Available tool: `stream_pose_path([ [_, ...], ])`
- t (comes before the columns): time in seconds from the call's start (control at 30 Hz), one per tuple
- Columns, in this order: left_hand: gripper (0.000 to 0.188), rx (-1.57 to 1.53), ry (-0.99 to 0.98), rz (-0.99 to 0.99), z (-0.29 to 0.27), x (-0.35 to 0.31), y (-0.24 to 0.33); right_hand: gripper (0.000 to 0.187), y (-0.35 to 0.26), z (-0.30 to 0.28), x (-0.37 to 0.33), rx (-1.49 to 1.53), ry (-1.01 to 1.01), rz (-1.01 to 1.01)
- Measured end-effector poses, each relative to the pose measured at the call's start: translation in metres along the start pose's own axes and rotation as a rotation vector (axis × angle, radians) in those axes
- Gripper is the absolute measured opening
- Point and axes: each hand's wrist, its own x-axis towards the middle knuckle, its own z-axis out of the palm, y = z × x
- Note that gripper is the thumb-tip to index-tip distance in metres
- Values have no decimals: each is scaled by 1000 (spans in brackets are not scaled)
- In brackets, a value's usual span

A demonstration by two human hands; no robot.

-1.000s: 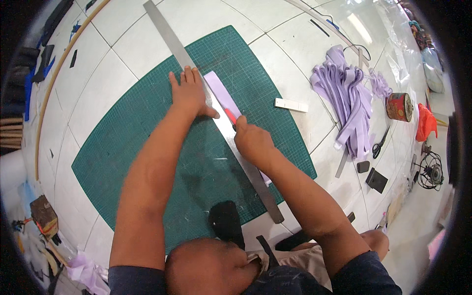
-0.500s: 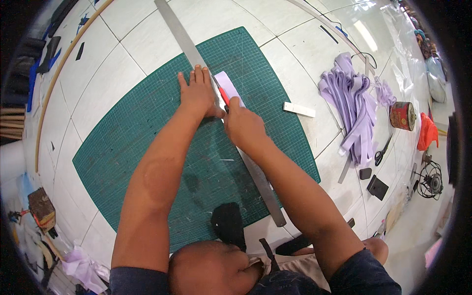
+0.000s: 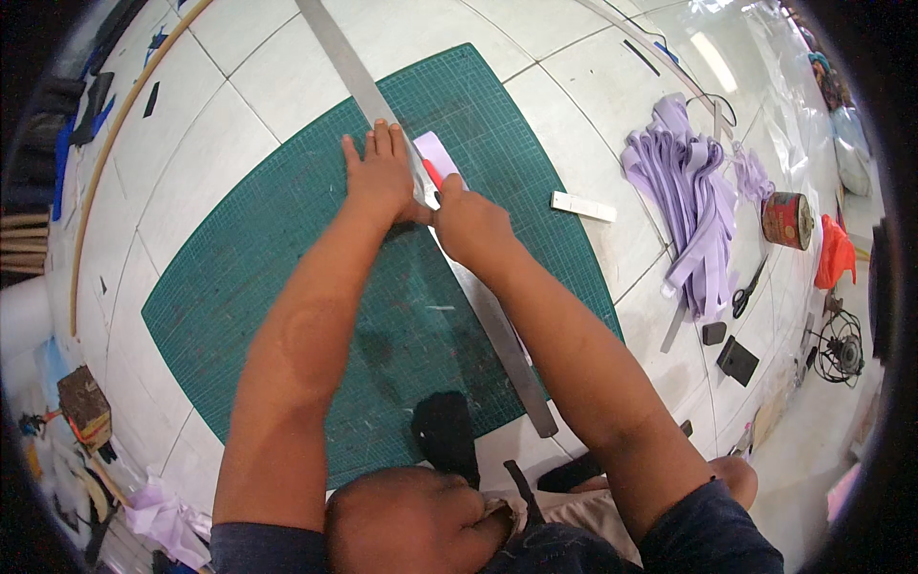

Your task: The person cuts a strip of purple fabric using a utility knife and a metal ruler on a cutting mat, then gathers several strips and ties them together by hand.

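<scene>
A long metal ruler [image 3: 346, 59] lies slantwise across the green cutting mat [image 3: 258, 258], overhanging it at both ends. Pressed flat on the ruler and the mat, my left hand [image 3: 381, 180] has its fingers stretched out and parted. My right hand [image 3: 470, 222] is closed round a red cutter knife [image 3: 432, 174], held along the ruler's right edge. A lilac fabric strip [image 3: 437, 151] runs beside that edge, partly under the ruler and my right hand. The blade tip is too small to make out.
To the right on the tiled floor lie a heap of lilac strips [image 3: 677, 201], a white block [image 3: 583, 206], black scissors [image 3: 749, 289] and a rusty tin [image 3: 787, 221]. A curved tan rod [image 3: 96, 182] stands out at the left. My black-clad foot [image 3: 444, 429] rests on the mat's near edge.
The whole view has shifted slightly. Both hands keep about the same place on the ruler and strip, and the right hand still grips the cutter knife.
</scene>
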Motion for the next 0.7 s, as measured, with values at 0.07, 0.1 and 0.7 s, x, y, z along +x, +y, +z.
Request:
stream_pose_path([
  [0.07, 154, -1, 0, 0, -4, 1, 1, 21, 6, 3, -2, -5, -1, -12],
  [0.1, 154, 2, -10, 0, -4, 0, 1, 21, 6, 3, -2, -7, -3, -24],
  [0.7, 157, 17, -61, 7, -12, 0, 0, 19, 61, 3, -155, -56, -253, 183],
])
